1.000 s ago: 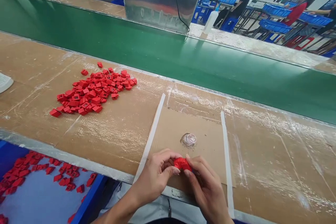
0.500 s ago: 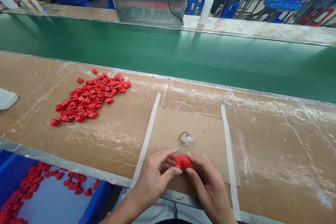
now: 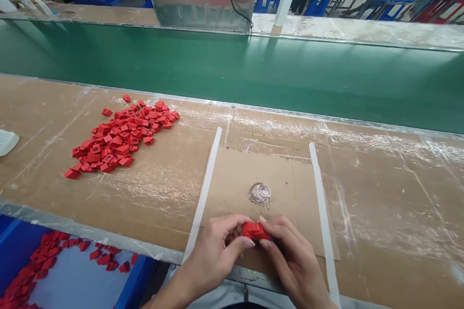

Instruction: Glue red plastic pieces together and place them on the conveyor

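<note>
Between my two hands, just above the front of a cardboard sheet (image 3: 232,174), is a small red plastic piece (image 3: 255,231). My left hand (image 3: 221,246) pinches its left end between thumb and fingers. At the other end, my right hand (image 3: 292,251) grips it the same way. A bit of blue shows by the right fingertips; I cannot tell what it is. Just beyond the hands, a shiny clear blob (image 3: 260,193) sits on the cardboard with dark specks around it.
A heap of red blocks (image 3: 119,135) lies on the table at left. More red pieces lie in a blue bin (image 3: 136,280) below the front edge. White tape strips (image 3: 205,193) flank the cardboard. A green belt (image 3: 203,65) runs behind; a white bottle (image 3: 284,7) stands beyond it.
The red piece has turned slightly in my fingers, and some blue now shows at its right. Both hands remain closed on it. The view has shifted a little.
</note>
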Demonstrator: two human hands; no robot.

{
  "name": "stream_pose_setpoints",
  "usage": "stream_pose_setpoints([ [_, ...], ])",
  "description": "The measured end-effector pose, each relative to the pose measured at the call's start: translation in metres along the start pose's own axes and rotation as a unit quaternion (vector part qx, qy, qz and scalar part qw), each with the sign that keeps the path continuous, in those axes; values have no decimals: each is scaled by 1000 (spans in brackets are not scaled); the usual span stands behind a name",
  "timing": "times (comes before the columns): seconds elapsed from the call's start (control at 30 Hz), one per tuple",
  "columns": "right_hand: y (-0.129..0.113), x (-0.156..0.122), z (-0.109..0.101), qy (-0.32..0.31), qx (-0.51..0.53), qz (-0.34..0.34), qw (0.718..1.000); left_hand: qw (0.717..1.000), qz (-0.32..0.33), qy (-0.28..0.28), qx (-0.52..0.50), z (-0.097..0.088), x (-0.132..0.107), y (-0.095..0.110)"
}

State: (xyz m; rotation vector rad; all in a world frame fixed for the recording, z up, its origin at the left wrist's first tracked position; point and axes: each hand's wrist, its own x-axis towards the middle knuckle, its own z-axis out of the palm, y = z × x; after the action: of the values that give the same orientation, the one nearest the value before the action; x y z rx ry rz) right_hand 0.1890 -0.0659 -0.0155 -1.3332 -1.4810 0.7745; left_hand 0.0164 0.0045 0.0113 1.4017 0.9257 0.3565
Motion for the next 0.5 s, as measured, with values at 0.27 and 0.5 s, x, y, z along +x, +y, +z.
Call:
stream_pose_setpoints([
  [0.27,-2,3,-4,-44,-27,-12,999,996,38,-28,70,-4,0,0],
  [0.5,1,6,-13,-86,-38,-14,996,993,61,-39,88,-4,0,2],
])
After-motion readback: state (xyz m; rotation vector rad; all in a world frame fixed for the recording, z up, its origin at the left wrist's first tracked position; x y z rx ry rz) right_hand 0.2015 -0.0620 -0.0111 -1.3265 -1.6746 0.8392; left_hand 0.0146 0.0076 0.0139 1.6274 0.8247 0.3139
